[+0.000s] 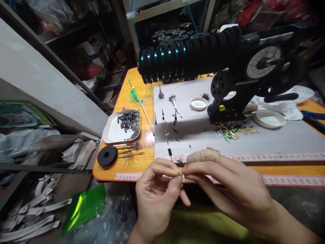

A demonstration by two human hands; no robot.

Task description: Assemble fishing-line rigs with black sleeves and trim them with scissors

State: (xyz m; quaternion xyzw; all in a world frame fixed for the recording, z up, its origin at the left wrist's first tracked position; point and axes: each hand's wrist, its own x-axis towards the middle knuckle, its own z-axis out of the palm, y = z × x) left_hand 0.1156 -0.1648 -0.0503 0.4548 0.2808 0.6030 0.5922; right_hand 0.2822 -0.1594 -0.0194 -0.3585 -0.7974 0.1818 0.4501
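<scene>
The left hand [159, 193] pinches a tiny bit [182, 175] between thumb and forefinger, just past the front edge of the worktop [122, 98]. Only a greenish speck of it shows; fingertips cover the rest, so its shape cannot be made out. The right hand [236, 186] brings its fingertips together against the same spot, one finger bound in a tan wrap [203, 157]; whether it grips the bit too, I cannot tell. Both forearms are cut off by the lower border, and the hands hide part of the ruler strip [297, 180] along the edge.

Just beyond the fingers hangs a black tube [170, 152]; any line holding it is too thin to follow. Other small parts near it are blurred.

On the white board [203, 145] stands a black machine [220, 95], its row of discs [188, 54] overhanging the far side and its right end lost in shadow. Beads [230, 130] lie by its foot, too small to count. Two shallow dishes sit nearby. At the right border, blue handles [315, 117] are cut off.

To the left, a tray [108, 135] holds black tubes and grey pieces; a spool [107, 156] lies just in front of it. The shelves behind are too dark to read clearly.
</scene>
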